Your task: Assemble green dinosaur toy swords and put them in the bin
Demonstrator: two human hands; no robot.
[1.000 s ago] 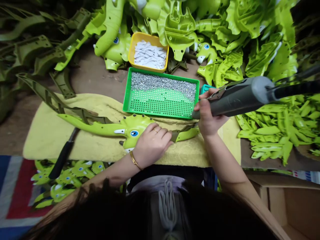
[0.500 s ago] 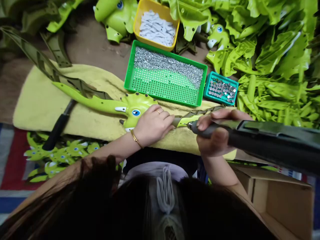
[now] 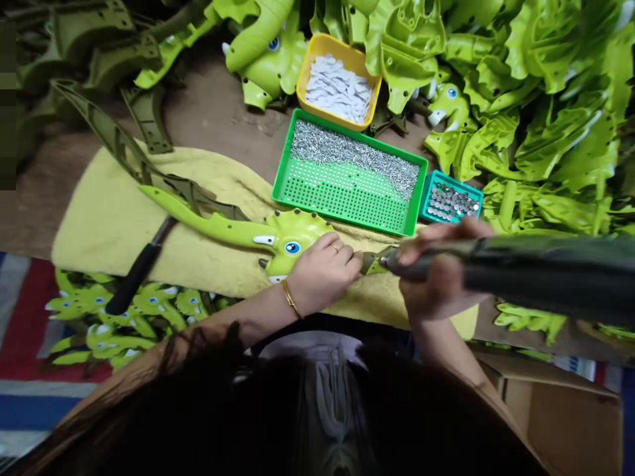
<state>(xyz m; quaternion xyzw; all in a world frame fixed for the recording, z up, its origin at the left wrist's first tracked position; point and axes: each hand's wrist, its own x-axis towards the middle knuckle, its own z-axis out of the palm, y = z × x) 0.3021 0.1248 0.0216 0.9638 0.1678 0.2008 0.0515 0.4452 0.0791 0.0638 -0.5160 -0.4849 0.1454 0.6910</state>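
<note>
A long green dinosaur toy (image 3: 233, 228) with a blue eye lies across a yellow towel (image 3: 106, 218). My left hand (image 3: 325, 272) rests on the toy just right of its head, fingers curled and pressing it down. My right hand (image 3: 439, 281) is wrapped round a dark electric screwdriver (image 3: 520, 271), whose tip sits against the toy's right end beside my left fingertips. A green tray (image 3: 347, 192) with a heap of small silver screws stands just behind the toy. A small teal box (image 3: 451, 201) of larger silver screws is to its right.
A yellow tub (image 3: 340, 86) of white pieces sits behind the green tray. Heaps of green toy shells (image 3: 520, 99) fill the back and right. A black-handled tool (image 3: 139, 268) lies at the towel's left edge. More dinosaur heads (image 3: 114, 311) lie below it. A cardboard box (image 3: 560, 410) is lower right.
My right hand has brought the screwdriver down from the green tray to the toy's right end and holds it there. My left hand has stayed pressed on the toy.
</note>
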